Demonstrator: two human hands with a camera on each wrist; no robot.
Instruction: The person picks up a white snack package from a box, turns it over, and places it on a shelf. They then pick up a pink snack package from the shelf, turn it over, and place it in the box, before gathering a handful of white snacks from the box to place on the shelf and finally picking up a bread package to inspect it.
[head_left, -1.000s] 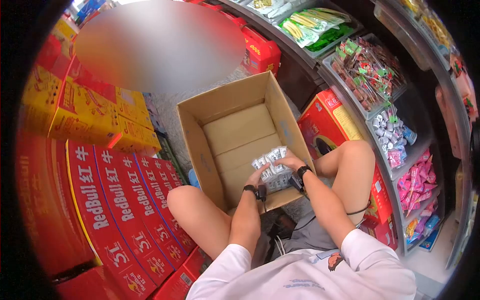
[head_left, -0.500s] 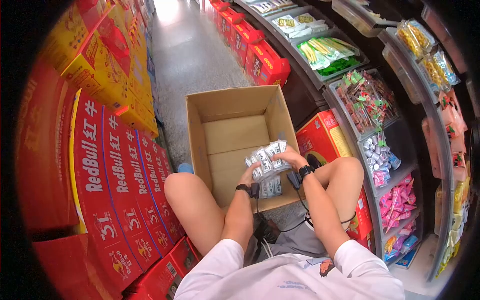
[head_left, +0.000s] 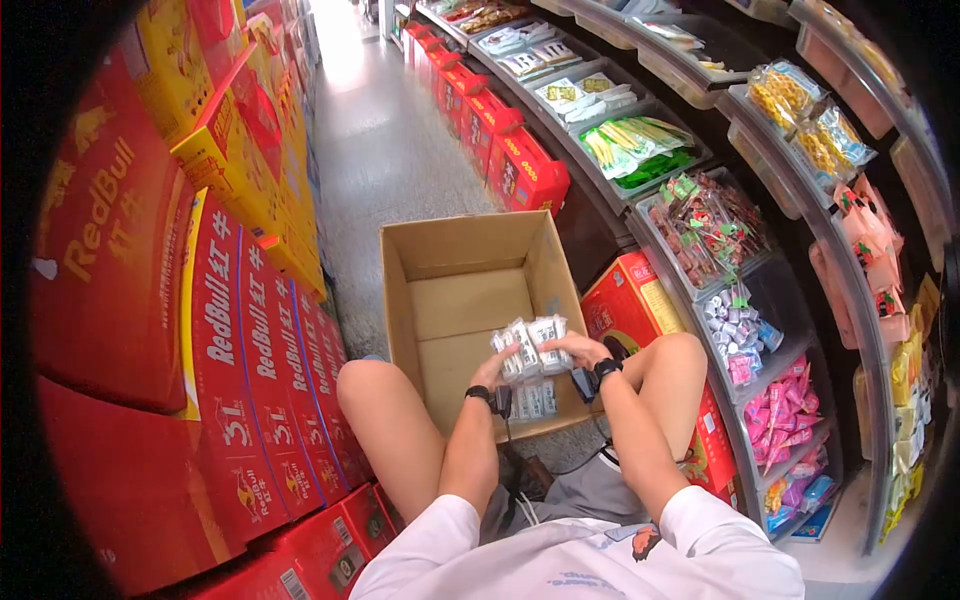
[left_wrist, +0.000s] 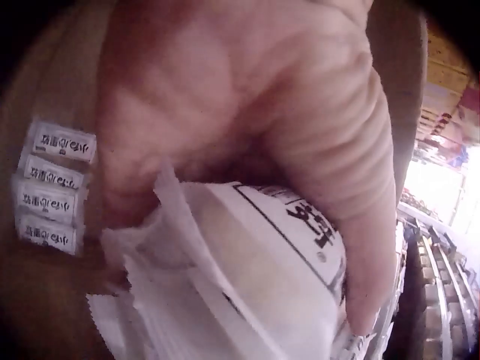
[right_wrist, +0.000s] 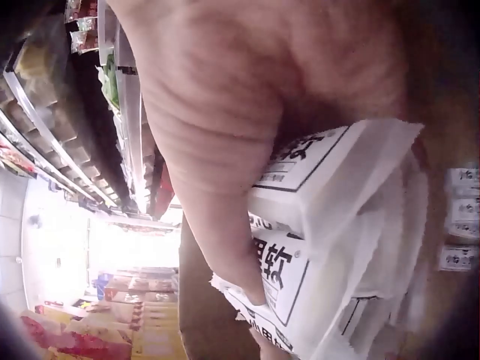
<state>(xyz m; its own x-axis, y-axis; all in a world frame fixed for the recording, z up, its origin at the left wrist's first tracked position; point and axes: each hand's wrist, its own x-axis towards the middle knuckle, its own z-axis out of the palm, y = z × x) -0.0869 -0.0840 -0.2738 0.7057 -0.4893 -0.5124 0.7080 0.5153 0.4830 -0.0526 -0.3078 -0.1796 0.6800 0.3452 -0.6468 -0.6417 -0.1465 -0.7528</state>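
White wrapped packets with black lettering [head_left: 520, 350] are held in a bunch over the near end of a cardboard box [head_left: 460, 250]. My left hand [head_left: 490, 370] grips the bunch from the left; in the left wrist view, its thumb and fingers [left_wrist: 367, 277] curve round a white wrapper [left_wrist: 262, 262]. From the other side my right hand [head_left: 580, 348] grips packets too, its thumb pressed on a printed face [right_wrist: 281, 281] in the right wrist view. Below the hands, several similar packets [head_left: 535, 400] lie in a row on the box floor.
Stacked red drink cartons [head_left: 240, 340] stand close on the left, with yellow cartons [head_left: 225, 130] beyond. On the right, a shelf of snack bins [head_left: 705, 225] curves past a red box [head_left: 630, 305]. Bent knees [head_left: 395, 400] flank the cardboard box. An aisle floor [head_left: 385, 150] stretches ahead.
The head view has tilted up, showing more aisle and shelf. Both hands keep hold of the packets, which now sit more level and face upward. The row beneath them shows more clearly.
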